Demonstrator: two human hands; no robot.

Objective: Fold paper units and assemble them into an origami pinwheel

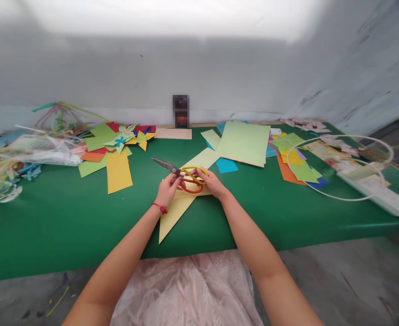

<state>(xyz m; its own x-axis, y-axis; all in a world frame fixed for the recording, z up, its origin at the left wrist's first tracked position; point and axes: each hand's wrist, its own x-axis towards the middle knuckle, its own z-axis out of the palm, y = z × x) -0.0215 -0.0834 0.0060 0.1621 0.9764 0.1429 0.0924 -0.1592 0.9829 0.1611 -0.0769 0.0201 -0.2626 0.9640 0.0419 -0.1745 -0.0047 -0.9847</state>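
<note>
A pair of scissors (178, 171) with one yellow and one red handle is held between my two hands, its dark blades pointing to the far left. My left hand (168, 189) is closed near the pivot and the red handle. On the other side, my right hand (215, 183) grips the handle loops, its fingers partly hidden by them. Beneath the hands lies pale yellow paper (175, 215), folded or overlapping, with a pointed end toward me. A pale green strip (201, 158) stretches away behind it.
A stack of light green sheets (245, 142) lies behind my right hand, near a blue paper piece (227, 165). Paper flowers (121, 138) and a yellow rectangle (118, 172) are on the left. Coloured scraps, a white cable (342, 198) and a power strip (379, 190) occupy the right.
</note>
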